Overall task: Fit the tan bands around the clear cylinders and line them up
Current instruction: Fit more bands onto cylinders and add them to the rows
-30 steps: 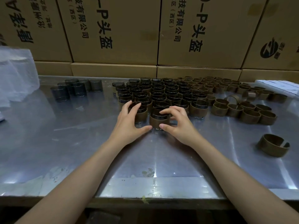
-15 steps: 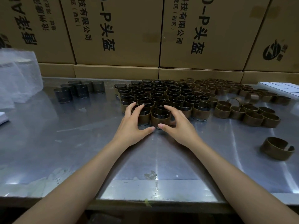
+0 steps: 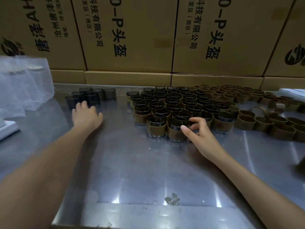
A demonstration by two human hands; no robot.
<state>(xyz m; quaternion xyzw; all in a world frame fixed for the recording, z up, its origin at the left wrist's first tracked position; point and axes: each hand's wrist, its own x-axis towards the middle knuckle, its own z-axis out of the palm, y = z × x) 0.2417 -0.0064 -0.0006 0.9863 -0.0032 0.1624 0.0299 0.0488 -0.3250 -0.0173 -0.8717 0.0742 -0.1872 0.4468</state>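
Observation:
Several clear cylinders wrapped in tan bands [image 3: 175, 109] stand packed in rows at the middle of the steel table [image 3: 132, 162]. The nearest banded cylinder [image 3: 175, 132] sits at the front of the block. My right hand [image 3: 196, 134] hovers beside it with loosely curled fingers, its thumb close to the rim, holding nothing. A small group of bare clear cylinders [image 3: 89, 96] stands at the far left. My left hand [image 3: 86, 115] reaches toward that group, fingers extended and blurred, just short of the nearest bare cylinder [image 3: 72, 100]. Loose tan bands [image 3: 264, 113] lie spread at the right.
Cardboard boxes [image 3: 132, 35] are stacked along the table's far edge. A clear plastic bag [image 3: 21, 86] sits at the far left, with a white flat object [image 3: 8, 128] in front of it. A white sheet [image 3: 293, 92] lies at the far right.
My left hand left the banded cylinders and swept left toward the bare cylinders. My right hand drew back slightly from the front banded cylinder. The view shifted left.

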